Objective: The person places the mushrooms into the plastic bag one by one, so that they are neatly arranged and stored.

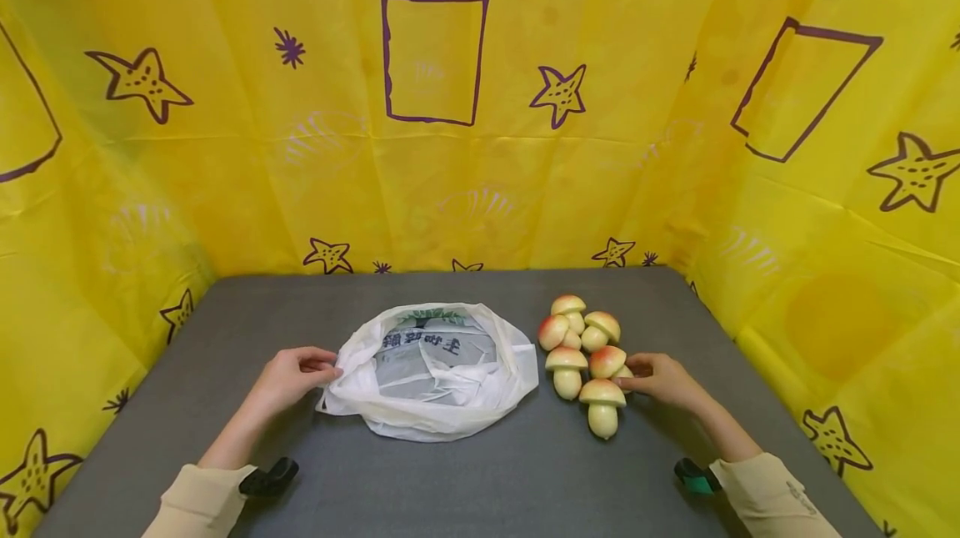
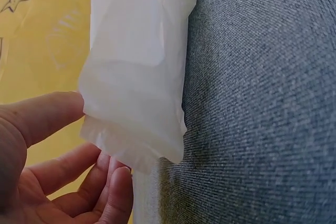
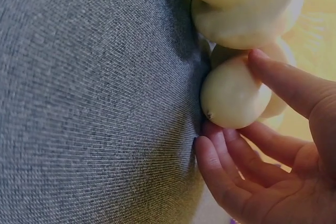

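A white plastic bag (image 1: 435, 421) with dark printing lies with its mouth spread wide. At its left edge my left hand (image 1: 292, 375) pinches the rim. In the left wrist view the thumb lies against one side of the white plastic (image 2: 131, 93), and the fingers reach behind it. On the right, several toy mushrooms with red-and-cream caps sit in a cluster. My right hand (image 1: 667, 381) holds the rightmost mushroom (image 1: 607, 361) by its pale stem (image 3: 236, 95), thumb on top and fingers below. Another mushroom (image 1: 602, 409) stands just in front of it.
The grey cloth-covered table (image 1: 480, 488) carries the bag and mushrooms. Behind the bag's right side are more mushrooms, among them one at the back (image 1: 567, 306). Yellow patterned curtains (image 1: 480, 188) enclose the table at the back and both sides.
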Motion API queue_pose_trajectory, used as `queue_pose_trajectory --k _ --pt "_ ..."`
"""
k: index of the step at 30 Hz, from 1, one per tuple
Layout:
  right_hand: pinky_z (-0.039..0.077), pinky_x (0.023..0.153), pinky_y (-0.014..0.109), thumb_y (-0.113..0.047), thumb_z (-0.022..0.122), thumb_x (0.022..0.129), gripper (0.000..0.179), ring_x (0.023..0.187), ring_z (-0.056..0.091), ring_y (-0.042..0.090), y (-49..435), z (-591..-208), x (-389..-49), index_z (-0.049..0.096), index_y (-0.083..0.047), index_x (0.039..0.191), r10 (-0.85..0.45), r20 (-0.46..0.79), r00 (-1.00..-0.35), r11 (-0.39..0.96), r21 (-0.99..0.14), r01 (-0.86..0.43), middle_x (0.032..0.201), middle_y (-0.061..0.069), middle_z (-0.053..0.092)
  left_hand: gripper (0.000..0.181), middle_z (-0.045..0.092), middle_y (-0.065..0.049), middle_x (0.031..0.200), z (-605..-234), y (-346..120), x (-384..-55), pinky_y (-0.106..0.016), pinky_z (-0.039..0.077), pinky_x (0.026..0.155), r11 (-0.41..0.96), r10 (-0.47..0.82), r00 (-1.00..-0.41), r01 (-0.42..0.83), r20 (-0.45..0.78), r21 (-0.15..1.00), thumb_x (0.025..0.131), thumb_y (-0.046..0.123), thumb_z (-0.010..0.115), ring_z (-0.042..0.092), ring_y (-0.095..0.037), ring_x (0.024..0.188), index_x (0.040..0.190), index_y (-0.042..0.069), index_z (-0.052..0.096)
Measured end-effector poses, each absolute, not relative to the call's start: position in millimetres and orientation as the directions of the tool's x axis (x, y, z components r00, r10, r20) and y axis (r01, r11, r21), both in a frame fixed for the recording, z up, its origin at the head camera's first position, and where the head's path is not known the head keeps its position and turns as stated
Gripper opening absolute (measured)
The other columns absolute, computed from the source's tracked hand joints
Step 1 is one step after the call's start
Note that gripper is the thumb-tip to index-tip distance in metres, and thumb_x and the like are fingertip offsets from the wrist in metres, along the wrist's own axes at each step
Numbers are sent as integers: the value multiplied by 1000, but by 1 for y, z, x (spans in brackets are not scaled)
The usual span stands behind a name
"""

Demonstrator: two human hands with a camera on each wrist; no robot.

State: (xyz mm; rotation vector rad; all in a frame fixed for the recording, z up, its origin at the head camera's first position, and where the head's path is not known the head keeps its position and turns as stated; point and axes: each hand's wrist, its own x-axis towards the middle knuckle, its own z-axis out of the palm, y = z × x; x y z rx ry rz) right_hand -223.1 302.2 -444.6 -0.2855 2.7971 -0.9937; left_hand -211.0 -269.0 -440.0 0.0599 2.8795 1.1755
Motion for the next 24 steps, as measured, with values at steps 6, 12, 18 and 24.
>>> queue_pose_trajectory --k 6,12,18,24 --pt "50 74 31 -31 71 83 50 95 64 25 303 -444 -226 61 5 115 -253 -104 -962 741 -660 -123 106 17 68 40 67 -4 83 -438 -270 -210 -24 46 63 727 55 -998 31 -13 686 80 32 75 56 -15 74 104 0 68" --pt "49 69 28 -31 71 83 47 86 62 16 303 -443 -229 61 4 112 -265 -138 -954 719 -687 -101 101 11 68 39 68 -4 85 -439 -271 -211 -26 47 66 735 84 -996 45 -25 676 79 33 75 58 -15 76 102 2 69" --pt "51 69 30 -33 71 83 50 80 62 16 303 -441 -230 61 6 113 -235 -179 -955 705 -708 -41 98 10 68 45 67 -6 87 -434 -271 -212 -28 47 66 755 76 -995 16 -63 655 78 36 75 57 -17 77 104 0 68" --pt "51 70 30 -34 72 83 50 83 63 16 302 -437 -229 62 6 112 -195 -198 -961 707 -707 2 101 12 68 48 68 -9 93 -434 -272 -214 -29 48 67 751 91 -993 16 -80 660 79 36 75 59 -19 81 108 -1 66"
